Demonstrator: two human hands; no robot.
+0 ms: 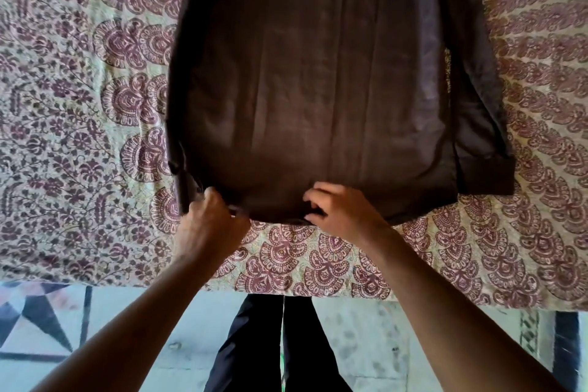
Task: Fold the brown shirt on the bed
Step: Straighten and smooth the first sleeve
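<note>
We see the brown shirt (311, 79) spread flat on the bed (63, 105), back side up, its hem toward the near edge of the bed and its body running away from us out of the top of the view. One sleeve (477, 124) lies along the shirt's right side, cuff near the hem; the left side looks folded inward in a narrow strip. Our left hand (210, 219) sits at the shirt's near left corner, fingers curled around the bunched edge of the cloth, gripping it. Our right hand (337, 210) is at the hem near the shirt's middle, fingers bent and pinching the hem. Both forearms reach in from below the shirt. The bed cover carries a maroon floral print on pale ground all around the shirt. Below the bed's near edge we note dark trousers (273, 344) and a patterned tile floor (95, 321).
</note>
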